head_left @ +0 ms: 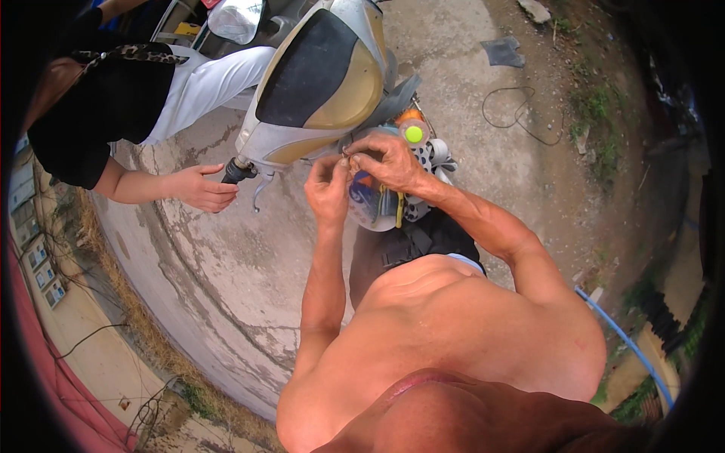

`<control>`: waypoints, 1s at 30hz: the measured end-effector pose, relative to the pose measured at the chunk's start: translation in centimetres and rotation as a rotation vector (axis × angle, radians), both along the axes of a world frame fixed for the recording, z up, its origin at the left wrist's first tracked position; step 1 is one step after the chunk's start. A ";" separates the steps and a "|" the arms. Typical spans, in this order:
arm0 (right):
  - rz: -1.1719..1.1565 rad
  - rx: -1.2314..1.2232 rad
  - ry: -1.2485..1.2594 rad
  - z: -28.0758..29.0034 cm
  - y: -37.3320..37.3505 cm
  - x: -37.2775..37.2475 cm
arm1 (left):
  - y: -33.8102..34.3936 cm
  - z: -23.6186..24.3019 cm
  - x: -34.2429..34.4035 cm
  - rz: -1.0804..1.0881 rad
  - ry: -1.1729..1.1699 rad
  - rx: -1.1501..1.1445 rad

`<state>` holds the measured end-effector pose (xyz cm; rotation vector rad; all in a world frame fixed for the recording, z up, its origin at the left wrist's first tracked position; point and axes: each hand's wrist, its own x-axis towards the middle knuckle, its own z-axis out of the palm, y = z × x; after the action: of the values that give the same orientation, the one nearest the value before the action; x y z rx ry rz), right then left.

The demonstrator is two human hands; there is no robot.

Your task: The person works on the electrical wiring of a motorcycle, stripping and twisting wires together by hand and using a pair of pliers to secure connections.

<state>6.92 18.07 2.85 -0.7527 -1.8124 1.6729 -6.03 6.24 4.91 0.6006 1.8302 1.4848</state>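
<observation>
My left hand and my right hand meet just below the silver, gold and black front panel of a scooter, both closed on a small piece I cannot make out. Under them is a cluttered round container with an orange item, a yellow-handled tool and a bright green round item. To their left are the scooter's black handlebar grip and brake lever.
A person in black top and white trousers stands at the left, a hand beside the grip. A wire loop and grey scrap lie on the concrete at the upper right. A blue hose runs at the lower right.
</observation>
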 end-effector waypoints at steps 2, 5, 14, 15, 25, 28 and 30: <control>0.001 0.041 0.004 -0.3 0.0 -0.1 | 0.2 -0.2 0.0 0.033 -0.013 0.057; 0.007 0.057 0.009 -0.6 0.1 -0.1 | 0.4 0.2 0.1 0.023 -0.011 0.033; 0.042 0.079 -0.005 -0.3 0.7 0.2 | 0.8 0.7 0.4 -0.032 0.098 0.004; 0.037 0.075 -0.012 -0.3 0.6 0.3 | 0.8 0.6 0.3 -0.037 0.102 0.014; 0.040 0.094 0.001 0.1 0.7 0.4 | 0.2 0.4 0.3 -0.045 0.054 -0.032; 0.051 0.125 0.016 0.0 0.7 0.4 | 0.2 0.4 0.4 -0.055 0.053 -0.012; 0.052 0.145 0.019 -0.1 0.6 0.5 | 0.1 0.3 0.5 -0.052 0.044 -0.003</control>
<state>7.42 18.67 2.79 -0.6308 -1.9311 1.5560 -5.57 6.30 5.18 0.6799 1.8360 1.4449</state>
